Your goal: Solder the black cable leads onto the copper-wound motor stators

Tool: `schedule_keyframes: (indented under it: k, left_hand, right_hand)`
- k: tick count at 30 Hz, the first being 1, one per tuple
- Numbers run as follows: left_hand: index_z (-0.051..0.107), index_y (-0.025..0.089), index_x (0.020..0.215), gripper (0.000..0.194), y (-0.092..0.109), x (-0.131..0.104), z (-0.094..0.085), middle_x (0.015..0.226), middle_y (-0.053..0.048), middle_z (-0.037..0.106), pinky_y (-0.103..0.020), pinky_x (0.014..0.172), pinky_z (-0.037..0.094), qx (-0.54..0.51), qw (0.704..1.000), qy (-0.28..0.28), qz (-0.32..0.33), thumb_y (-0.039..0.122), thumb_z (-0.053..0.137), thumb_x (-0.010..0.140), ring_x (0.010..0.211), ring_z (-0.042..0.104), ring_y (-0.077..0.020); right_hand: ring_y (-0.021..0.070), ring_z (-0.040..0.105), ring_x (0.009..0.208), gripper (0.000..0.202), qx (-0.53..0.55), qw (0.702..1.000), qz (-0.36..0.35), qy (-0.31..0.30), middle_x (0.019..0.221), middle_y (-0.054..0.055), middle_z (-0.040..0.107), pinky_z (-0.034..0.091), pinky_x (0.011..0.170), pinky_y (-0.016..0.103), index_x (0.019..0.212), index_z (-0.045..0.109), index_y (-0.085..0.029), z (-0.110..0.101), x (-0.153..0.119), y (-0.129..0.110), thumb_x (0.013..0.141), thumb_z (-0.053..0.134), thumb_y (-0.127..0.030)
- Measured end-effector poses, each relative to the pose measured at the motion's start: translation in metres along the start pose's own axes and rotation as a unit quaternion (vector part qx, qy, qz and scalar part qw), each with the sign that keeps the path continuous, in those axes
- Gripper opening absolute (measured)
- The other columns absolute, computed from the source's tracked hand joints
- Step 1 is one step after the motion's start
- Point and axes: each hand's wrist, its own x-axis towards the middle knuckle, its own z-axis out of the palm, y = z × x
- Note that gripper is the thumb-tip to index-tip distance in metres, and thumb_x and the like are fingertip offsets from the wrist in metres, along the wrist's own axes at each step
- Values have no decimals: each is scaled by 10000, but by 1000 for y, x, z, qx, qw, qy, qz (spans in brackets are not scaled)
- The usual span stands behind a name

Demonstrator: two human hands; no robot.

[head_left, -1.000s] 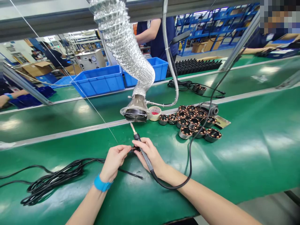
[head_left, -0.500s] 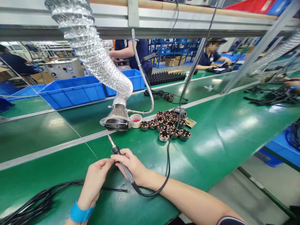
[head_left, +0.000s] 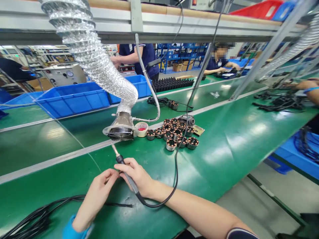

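A soldering iron [head_left: 129,179] with a grey handle lies in my right hand [head_left: 139,176], its metal tip pointing up and away, just below the fume extractor hood [head_left: 121,127]. My left hand [head_left: 99,189] is closed in a pinch, fingertips touching those of my right hand. Something small and dark shows between the fingertips, too hidden to name. Black cables [head_left: 42,210] lie at the lower left, running behind my left wrist; one cable end [head_left: 124,205] shows to the right of it. The iron's black cord [head_left: 176,166] loops over my right forearm.
Several copper-wound stator rings [head_left: 171,144] sit in a cluster ahead, beside a round tub [head_left: 142,129] with red inside. A silver flexible duct [head_left: 104,66] hangs down from above. Blue bins [head_left: 74,99] stand across the bench, and co-workers [head_left: 219,59] sit or stand beyond.
The view has shifted slightly, so the scene sits a little to the left. My left hand has tilted a little, its wrist lower; both hands stay together with the iron held.
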Motion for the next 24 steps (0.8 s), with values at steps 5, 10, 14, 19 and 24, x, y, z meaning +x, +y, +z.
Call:
schedule_keyframes:
  k: [5,10,14,19,24]
  left_hand:
    - [672,169,764,468,-19,5,-2,594,28,512,-177,405,233,-83,992,-29,-92,589,803,608,462,330,-70]
    - [666,163,764,435,-60,22,-5,610,34,511,-177,341,282,-256,955,-8,-149,482,872,552,413,252,-36]
    - [660,180,752,334,-68,33,-8,616,34,490,-194,395,415,-318,935,0,-154,378,870,583,472,375,-74]
    - [642,177,741,221,-45,33,-9,667,15,513,-226,498,525,-328,929,31,-168,296,809,660,560,472,-108]
    - [659,156,815,35,-33,61,-38,672,18,535,-134,371,409,-312,936,114,-115,186,672,802,462,436,-58]
  right_hand:
    - [120,596,987,431,9,997,58,-49,1162,41,507,508,882,213,1361,504,-278,0,-3,-5,939,557,-206]
    - [135,595,983,503,-15,991,118,-54,1141,21,506,494,876,195,1349,511,-303,10,-10,-10,868,600,-186]
    - [127,595,1030,569,-9,993,106,-55,1212,17,500,479,899,163,1420,425,-295,12,-7,-12,883,602,-228]
    - [115,605,947,376,-87,994,70,10,1174,45,561,499,890,194,1351,485,-232,-11,5,-27,979,478,-289]
    - [135,603,828,307,-202,975,-50,85,1012,59,621,538,792,235,1246,557,-197,-63,-1,-45,987,500,-352]
